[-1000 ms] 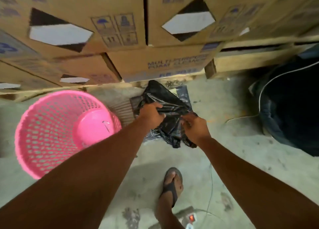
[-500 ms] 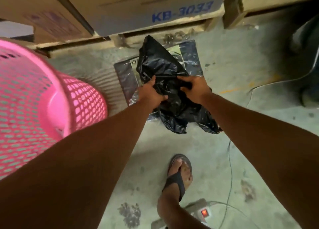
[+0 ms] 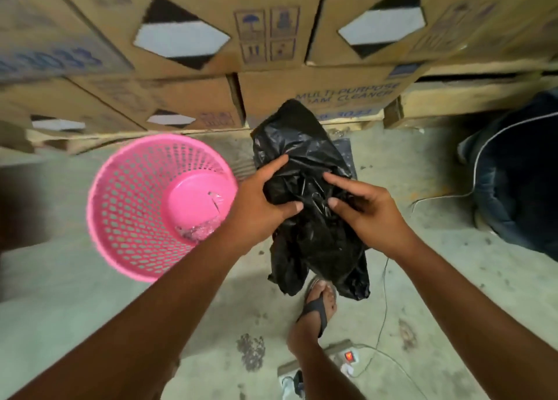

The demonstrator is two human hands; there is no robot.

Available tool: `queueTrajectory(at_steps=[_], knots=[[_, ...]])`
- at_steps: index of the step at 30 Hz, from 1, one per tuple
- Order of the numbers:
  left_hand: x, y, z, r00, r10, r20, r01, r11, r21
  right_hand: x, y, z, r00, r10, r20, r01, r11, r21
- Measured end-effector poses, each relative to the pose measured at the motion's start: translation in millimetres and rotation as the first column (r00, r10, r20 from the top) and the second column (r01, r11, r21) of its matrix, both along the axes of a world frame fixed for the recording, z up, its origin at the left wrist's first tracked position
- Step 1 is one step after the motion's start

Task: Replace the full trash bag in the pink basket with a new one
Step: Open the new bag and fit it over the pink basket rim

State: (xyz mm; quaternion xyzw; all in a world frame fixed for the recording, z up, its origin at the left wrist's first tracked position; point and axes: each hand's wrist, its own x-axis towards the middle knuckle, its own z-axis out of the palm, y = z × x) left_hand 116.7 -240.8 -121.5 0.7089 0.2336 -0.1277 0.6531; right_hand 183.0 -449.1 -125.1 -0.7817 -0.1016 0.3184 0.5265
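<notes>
A crumpled black trash bag hangs in front of me, held off the floor. My left hand grips its left side with thumb and fingers pinching the plastic. My right hand pinches the bag from the right. The pink perforated basket stands on the concrete floor to the left of my hands. It has no bag in it, and a small scrap of clear plastic lies on its bottom.
Stacked cardboard boxes on a wooden pallet fill the back. A dark bundle lies at the right. My sandalled foot is below the bag, near a power strip and its thin cables. A flat plastic packet lies under the bag.
I have straightened up, so the view has pulled back from the floor. Both hands have lifted the black bag off the flat packet and hold it higher, close to the basket.
</notes>
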Motion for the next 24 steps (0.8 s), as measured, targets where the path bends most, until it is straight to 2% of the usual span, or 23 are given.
queueTrajectory(at_steps=[4,7,11,14,18,20,22,24], knots=[[-50,73,65,0.997,0.076,0.025,-0.076,0.997,-0.001,-31,71,55,0.993,0.090,-0.071,-0.088,0.996,0.026],[-84,129,67,0.994,0.104,-0.038,-0.101,0.992,0.075,-56,132,55,0.980,0.149,-0.133,-0.144,0.988,0.050],[-120,193,22,0.981,0.116,-0.154,-0.089,0.981,0.173,-86,209,13,0.966,0.198,-0.167,-0.199,0.980,0.013],[-133,224,-22,0.972,0.113,-0.205,-0.059,0.966,0.252,-100,253,-38,0.969,0.165,-0.182,-0.181,0.981,-0.075],[-148,237,-61,0.976,0.134,-0.171,-0.023,0.848,0.530,-107,285,-107,0.968,0.066,-0.242,-0.108,0.980,-0.168],[-154,234,-69,0.983,0.067,-0.172,0.032,0.857,0.515,-104,292,-139,0.953,-0.009,-0.303,-0.066,0.970,-0.235],[-162,231,-86,0.964,-0.080,-0.253,0.191,0.873,0.448,-97,295,-161,0.937,-0.092,-0.338,-0.020,0.950,-0.313],[-165,228,-104,0.916,-0.237,-0.324,0.364,0.833,0.418,-87,294,-175,0.901,-0.208,-0.381,0.053,0.923,-0.380]])
